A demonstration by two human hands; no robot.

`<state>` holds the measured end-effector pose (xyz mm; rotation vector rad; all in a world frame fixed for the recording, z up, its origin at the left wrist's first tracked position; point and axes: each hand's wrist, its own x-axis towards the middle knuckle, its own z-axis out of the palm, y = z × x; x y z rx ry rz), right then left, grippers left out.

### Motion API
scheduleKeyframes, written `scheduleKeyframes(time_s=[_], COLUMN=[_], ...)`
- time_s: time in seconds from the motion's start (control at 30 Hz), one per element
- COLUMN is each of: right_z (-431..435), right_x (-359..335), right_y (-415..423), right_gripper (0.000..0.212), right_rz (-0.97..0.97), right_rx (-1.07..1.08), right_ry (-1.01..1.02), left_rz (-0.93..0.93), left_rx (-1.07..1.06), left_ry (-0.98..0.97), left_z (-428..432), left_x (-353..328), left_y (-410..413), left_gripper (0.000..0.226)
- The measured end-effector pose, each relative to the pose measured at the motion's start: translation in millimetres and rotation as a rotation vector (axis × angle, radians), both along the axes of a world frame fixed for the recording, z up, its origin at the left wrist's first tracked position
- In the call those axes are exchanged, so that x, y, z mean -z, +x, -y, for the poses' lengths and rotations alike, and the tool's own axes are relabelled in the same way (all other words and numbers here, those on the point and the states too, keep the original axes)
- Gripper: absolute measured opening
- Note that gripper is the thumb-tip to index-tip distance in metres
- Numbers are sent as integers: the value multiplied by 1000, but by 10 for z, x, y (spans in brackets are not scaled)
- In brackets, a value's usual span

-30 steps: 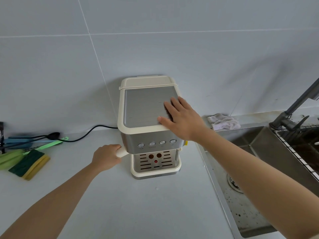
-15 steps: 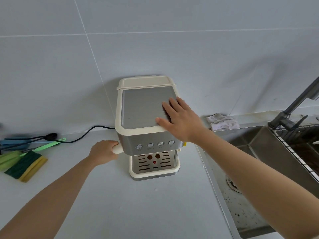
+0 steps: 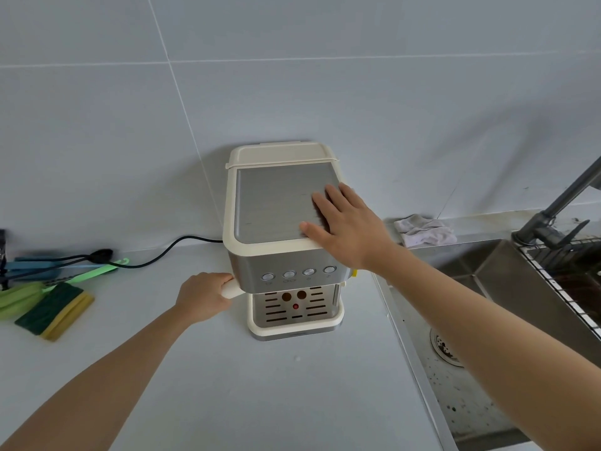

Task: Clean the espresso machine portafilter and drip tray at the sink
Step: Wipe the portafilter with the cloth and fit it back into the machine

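Pale grey wall tiles (image 3: 390,109) with thin grout lines fill my view from nine to three o'clock; my light grey bench (image 3: 260,402) spreads toward six, softly lit.

left hand (image 3: 203,298): bare skin to frame edge | right hand (image 3: 351,226): bare skin to frame edge

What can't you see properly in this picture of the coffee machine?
All from the head view, the only one:
Portafilter: its basket is hidden under the espresso machine's front, and the left hand covers most of the handle.
Button symbols: too small to read.
Faucet: its spout is cut off by the right edge.
Sink drain: partly behind the right forearm.
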<state>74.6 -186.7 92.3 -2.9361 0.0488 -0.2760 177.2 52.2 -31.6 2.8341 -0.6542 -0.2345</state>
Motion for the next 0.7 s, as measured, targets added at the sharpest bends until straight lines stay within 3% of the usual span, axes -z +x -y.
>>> scheduleKeyframes(time_s=[0.4, 0.7], right_z=[4, 16], right_x=[-2, 3], right_y=[-4, 4], right_gripper=[52, 52], right_rz=[8, 6], right_rx=[-11, -10], right_ry=[-34, -30], left_rz=[-29, -18], left_rx=[-17, -88], left_ry=[1, -34], left_z=[-13, 29], left_x=[9, 45], left_y=[-80, -263], left_gripper=[28, 15])
